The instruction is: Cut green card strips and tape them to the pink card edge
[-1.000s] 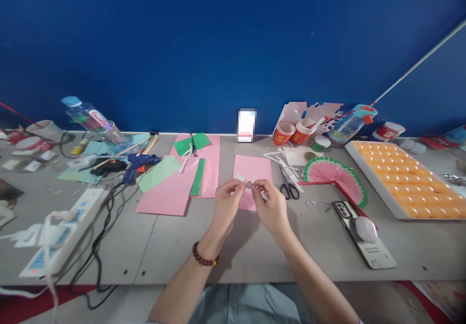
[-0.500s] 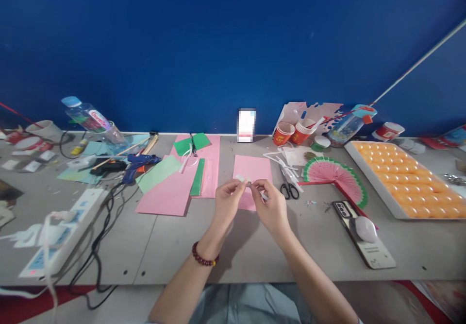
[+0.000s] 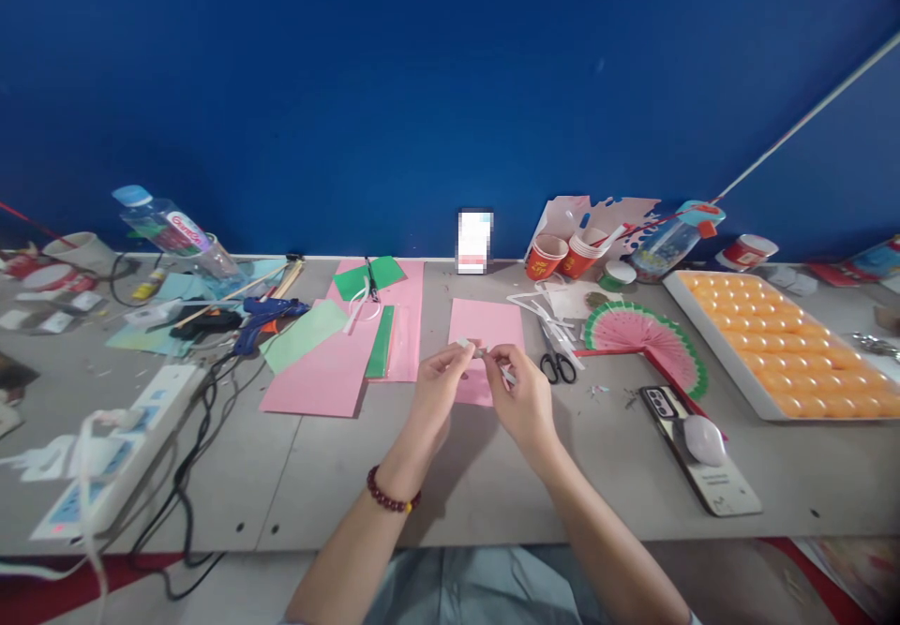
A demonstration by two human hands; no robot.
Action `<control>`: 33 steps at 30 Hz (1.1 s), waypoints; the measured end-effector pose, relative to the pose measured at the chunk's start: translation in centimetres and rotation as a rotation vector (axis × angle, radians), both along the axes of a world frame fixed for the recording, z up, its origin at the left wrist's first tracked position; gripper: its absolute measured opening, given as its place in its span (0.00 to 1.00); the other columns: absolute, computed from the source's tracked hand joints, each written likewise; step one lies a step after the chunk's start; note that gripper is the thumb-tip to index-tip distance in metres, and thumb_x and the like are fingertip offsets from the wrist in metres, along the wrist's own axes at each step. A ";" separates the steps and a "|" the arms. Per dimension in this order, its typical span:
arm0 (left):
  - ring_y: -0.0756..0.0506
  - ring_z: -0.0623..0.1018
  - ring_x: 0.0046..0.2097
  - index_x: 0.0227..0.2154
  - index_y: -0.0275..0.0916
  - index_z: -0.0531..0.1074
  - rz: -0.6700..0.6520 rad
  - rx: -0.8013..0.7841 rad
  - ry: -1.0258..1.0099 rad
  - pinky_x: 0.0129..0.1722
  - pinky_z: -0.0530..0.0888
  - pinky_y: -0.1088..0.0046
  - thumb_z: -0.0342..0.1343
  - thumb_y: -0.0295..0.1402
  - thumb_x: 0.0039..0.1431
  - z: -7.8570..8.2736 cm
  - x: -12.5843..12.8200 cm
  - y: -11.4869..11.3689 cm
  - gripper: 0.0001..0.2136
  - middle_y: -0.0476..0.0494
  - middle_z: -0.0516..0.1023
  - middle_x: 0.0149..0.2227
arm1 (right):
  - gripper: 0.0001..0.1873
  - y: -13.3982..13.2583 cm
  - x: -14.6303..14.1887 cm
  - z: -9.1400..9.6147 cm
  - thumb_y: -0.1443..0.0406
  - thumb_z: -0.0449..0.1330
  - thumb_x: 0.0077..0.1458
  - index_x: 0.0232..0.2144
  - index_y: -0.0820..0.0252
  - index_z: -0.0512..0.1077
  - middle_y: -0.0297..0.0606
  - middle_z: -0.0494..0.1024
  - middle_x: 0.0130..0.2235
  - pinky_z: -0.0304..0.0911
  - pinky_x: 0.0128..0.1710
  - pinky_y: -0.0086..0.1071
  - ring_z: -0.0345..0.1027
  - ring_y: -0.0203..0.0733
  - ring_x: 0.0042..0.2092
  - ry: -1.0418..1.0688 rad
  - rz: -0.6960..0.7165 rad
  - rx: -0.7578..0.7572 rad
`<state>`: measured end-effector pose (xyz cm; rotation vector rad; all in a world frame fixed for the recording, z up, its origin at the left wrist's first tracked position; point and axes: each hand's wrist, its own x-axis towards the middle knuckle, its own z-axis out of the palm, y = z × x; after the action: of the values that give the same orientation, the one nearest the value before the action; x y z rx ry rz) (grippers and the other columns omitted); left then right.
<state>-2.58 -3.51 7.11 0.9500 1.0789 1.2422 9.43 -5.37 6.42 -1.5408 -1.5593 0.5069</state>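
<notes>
Both hands meet over a pink sheet of paper (image 3: 485, 318), fingertips pinched close together. Between them runs a narrow whitish strip (image 3: 479, 353), probably paper or tape, mostly covered by the fingers. My left hand (image 3: 441, 381) is closed on one end, where a pale tip sticks out above the thumb. My right hand (image 3: 524, 389) pinches the other end, and a white piece pokes out below its fingers. Black-handled scissors (image 3: 559, 368) lie just right of my right hand, beside white paper strips (image 3: 555, 320).
Pink sheets (image 3: 320, 381) and green paper (image 3: 383, 339) lie to the left, near a blue glue gun (image 3: 263, 322) and a power strip (image 3: 127, 452). On the right are a watermelon-patterned paper fan (image 3: 633, 325), a phone (image 3: 727, 489), red paper cups (image 3: 545, 258) and a tray of orange balls (image 3: 756, 405).
My fingertips have drawn slightly apart, so a little more of the whitish strip shows between them. Both hands stay over the pink sheet; the view has shifted very slightly.
</notes>
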 end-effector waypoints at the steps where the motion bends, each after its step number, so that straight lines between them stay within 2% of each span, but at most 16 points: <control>1: 0.42 0.73 0.46 0.28 0.38 0.79 -0.005 0.002 -0.001 0.37 0.67 0.71 0.57 0.42 0.53 0.0 0.0 0.0 0.13 0.40 0.79 0.40 | 0.09 0.0 0.0 0.0 0.60 0.51 0.59 0.32 0.56 0.68 0.35 0.76 0.30 0.61 0.33 0.29 0.69 0.39 0.32 0.001 -0.002 0.005; 4: 0.42 0.74 0.45 0.31 0.38 0.79 -0.017 0.057 0.018 0.37 0.68 0.71 0.55 0.42 0.54 0.0 0.1 -0.1 0.13 0.39 0.79 0.41 | 0.08 0.0 0.1 -0.1 0.60 0.51 0.58 0.33 0.56 0.68 0.35 0.76 0.31 0.60 0.31 0.29 0.70 0.39 0.33 0.011 0.001 0.010; 9: 0.42 0.74 0.45 0.28 0.40 0.80 -0.016 0.165 0.074 0.42 0.69 0.69 0.59 0.38 0.52 -0.5 0.5 -0.2 0.08 0.42 0.78 0.37 | 0.08 0.0 0.0 0.1 0.61 0.51 0.58 0.32 0.56 0.68 0.35 0.76 0.30 0.60 0.30 0.28 0.69 0.39 0.32 0.013 -0.007 0.013; 16: 0.44 0.74 0.41 0.23 0.39 0.78 0.052 0.187 0.040 0.44 0.69 0.68 0.60 0.39 0.52 -1.1 0.4 -0.1 0.09 0.43 0.76 0.35 | 0.08 -0.2 -0.4 0.1 0.61 0.50 0.58 0.34 0.55 0.67 0.36 0.76 0.32 0.61 0.31 0.29 0.70 0.39 0.33 0.011 0.009 0.013; 20: 0.47 0.72 0.36 0.24 0.39 0.77 0.076 0.175 0.053 0.39 0.68 0.70 0.60 0.39 0.53 -1.2 0.4 -0.2 0.10 0.46 0.72 0.28 | 0.08 -0.2 -0.4 0.1 0.60 0.51 0.59 0.37 0.56 0.67 0.36 0.76 0.33 0.61 0.31 0.29 0.70 0.39 0.33 0.023 0.015 -0.003; 27: 0.46 0.73 0.37 0.23 0.38 0.77 0.103 0.139 0.001 0.40 0.68 0.70 0.60 0.40 0.52 -0.6 0.5 -0.3 0.10 0.46 0.75 0.29 | 0.09 0.0 -0.3 0.1 0.61 0.49 0.59 0.33 0.56 0.67 0.34 0.75 0.30 0.59 0.27 0.27 0.67 0.37 0.30 0.061 0.073 -0.010; 33: 0.45 0.74 0.38 0.21 0.38 0.77 0.107 0.098 -0.024 0.42 0.68 0.69 0.61 0.39 0.50 -0.5 0.4 -0.1 0.10 0.45 0.77 0.29 | 0.09 0.0 -0.3 0.1 0.60 0.49 0.60 0.32 0.56 0.66 0.36 0.75 0.32 0.60 0.30 0.28 0.67 0.37 0.31 0.078 0.101 -0.006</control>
<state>-2.20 -3.63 6.61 0.9591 1.0690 1.4013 9.11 -5.39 6.47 -1.4352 -1.5823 0.6217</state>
